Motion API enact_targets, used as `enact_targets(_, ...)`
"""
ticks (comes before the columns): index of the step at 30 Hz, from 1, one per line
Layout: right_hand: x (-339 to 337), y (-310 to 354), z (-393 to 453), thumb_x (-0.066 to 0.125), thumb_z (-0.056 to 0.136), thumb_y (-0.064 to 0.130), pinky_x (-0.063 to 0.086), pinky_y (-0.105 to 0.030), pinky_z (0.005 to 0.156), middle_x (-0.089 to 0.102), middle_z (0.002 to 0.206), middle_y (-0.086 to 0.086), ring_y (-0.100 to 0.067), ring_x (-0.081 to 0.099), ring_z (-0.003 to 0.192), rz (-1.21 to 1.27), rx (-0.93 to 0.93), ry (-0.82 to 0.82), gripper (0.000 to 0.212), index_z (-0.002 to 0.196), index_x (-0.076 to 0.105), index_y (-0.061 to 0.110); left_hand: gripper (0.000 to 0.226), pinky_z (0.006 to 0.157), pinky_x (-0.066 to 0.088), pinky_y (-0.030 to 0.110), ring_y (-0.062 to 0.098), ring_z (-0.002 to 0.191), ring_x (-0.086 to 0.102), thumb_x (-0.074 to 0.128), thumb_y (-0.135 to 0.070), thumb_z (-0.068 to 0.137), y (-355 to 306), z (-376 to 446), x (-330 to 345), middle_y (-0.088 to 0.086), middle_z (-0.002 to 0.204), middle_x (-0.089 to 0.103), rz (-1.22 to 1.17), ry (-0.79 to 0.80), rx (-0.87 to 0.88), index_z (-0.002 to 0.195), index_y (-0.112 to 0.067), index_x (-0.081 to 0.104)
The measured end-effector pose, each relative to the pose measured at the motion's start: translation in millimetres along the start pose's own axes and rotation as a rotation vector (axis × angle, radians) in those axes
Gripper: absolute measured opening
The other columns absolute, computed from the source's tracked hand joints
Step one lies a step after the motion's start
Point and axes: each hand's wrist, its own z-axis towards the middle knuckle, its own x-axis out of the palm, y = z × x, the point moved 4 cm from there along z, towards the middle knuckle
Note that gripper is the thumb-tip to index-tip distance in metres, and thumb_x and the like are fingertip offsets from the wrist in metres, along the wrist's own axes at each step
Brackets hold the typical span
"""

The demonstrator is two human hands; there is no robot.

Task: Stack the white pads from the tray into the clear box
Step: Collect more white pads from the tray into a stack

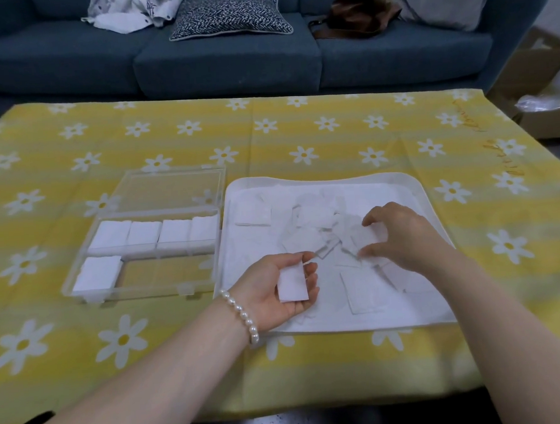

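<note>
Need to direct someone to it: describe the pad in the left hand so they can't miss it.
Start at the white tray on the yellow cloth. At its near left corner the left hand, wearing a pearl bracelet, lies palm up. The pad rests in it, the only one lifted off the pile.

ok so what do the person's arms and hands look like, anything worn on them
Both forearms are bare, with no sleeves in view. The left hand has a bracelet of round white pearl-like beads around its wrist. The right hand and its wrist carry nothing: no watch, bracelet or glove. No rings show on the fingers of either hand, as far as the view lets me tell.
</note>
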Motion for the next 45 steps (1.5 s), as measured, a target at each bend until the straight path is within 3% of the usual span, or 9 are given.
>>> enact_targets(7,-15,-15,-4,0.077,0.071,0.011,0.042,-0.028,0.066,0.060,0.088,0.002,-0.017,0.055,0.082,0.110,0.062,-0.026,0.027,0.091,0.061,0.019,0.016,0.052,0.051,0.023,0.017,0.058,0.056,0.051,-0.011,0.093,1,1,0,0.007,0.066,0.062,0.000,-0.021,-0.002,0.085,-0.006,0.064)
enact_targets(11,-12,-10,-5,0.077,0.072,0.014,0.039,-0.025,0.067,0.058,0.084,0.003,-0.017,0.054,0.083,0.076,0.049,0.020,0.021,0.090,0.066,0.017,0.017,0.052,0.051,0.024,0.018,0.063,0.055,0.051,-0.011,0.092,4,2,0,0.007,0.066,0.062,-0.003,-0.028,-0.008,0.083,-0.006,0.064)
enact_targets(16,-7,-2,-2,0.078,0.073,0.014,0.039,-0.029,0.084,0.052,0.113,-0.001,-0.021,0.047,0.108,0.020,-0.044,-0.024,0.026,0.097,0.068,0.014,0.017,0.054,0.050,0.024,0.018,0.063,0.055,0.051,-0.011,0.092,5,2,0,0.007,0.066,0.062,-0.004,-0.029,-0.007,0.083,-0.006,0.064)
enact_targets(22,-3,5,-4,0.074,0.071,0.010,0.045,-0.035,0.077,0.058,0.102,-0.003,-0.022,0.051,0.089,-0.030,-0.051,-0.008,0.036,0.099,0.052,0.017,0.015,0.055,0.049,0.026,0.017,0.061,0.055,0.051,-0.011,0.092,3,2,-1,0.007,0.066,0.062,0.006,-0.024,-0.005,0.086,-0.006,0.064)
enact_targets(26,-8,6,-7,0.072,0.074,0.011,0.045,-0.036,0.079,0.063,0.103,-0.004,-0.027,0.057,0.093,-0.031,-0.009,-0.065,0.046,0.115,0.051,0.016,0.015,0.053,0.050,0.024,0.017,0.059,0.056,0.051,-0.011,0.092,2,3,-1,0.007,0.067,0.062,0.010,-0.020,-0.005,0.086,-0.007,0.064)
enact_targets(33,-17,12,-13,0.067,0.080,0.018,0.044,-0.031,0.080,0.068,0.095,0.001,-0.021,0.058,0.094,-0.163,0.020,-0.102,0.010,0.090,0.068,0.018,0.014,0.052,0.050,0.024,0.017,0.057,0.056,0.051,-0.011,0.092,4,3,-1,0.007,0.066,0.062,0.009,-0.022,-0.001,0.086,-0.006,0.064)
enact_targets(40,-24,8,-18,0.074,0.074,0.012,0.042,-0.026,0.060,0.063,0.072,0.001,-0.018,0.059,0.075,0.093,-0.003,-0.059,0.012,0.070,0.063,0.016,0.017,0.053,0.050,0.024,0.018,0.057,0.055,0.052,-0.018,0.091,3,3,2,0.007,0.068,0.060,0.005,0.016,0.012,0.083,-0.006,0.062)
enact_targets(43,-43,14,-27,0.080,0.067,0.003,0.045,-0.022,0.057,0.065,0.059,-0.003,-0.014,0.058,0.056,0.575,0.018,-0.128,0.019,0.065,0.065,0.014,0.029,0.058,0.052,0.027,0.021,0.062,0.059,0.051,-0.032,0.090,2,2,5,0.011,0.075,0.063,-0.031,0.063,0.026,0.089,-0.005,0.061)
enact_targets(45,-47,29,-36,0.077,0.064,-0.004,0.045,-0.016,0.052,0.063,0.051,-0.003,-0.011,0.055,0.047,0.920,-0.016,-0.025,0.019,0.065,0.064,0.009,0.041,0.067,0.052,0.033,0.025,0.073,0.062,0.048,-0.043,0.090,2,1,8,0.014,0.087,0.066,-0.029,0.101,0.036,0.098,-0.005,0.061)
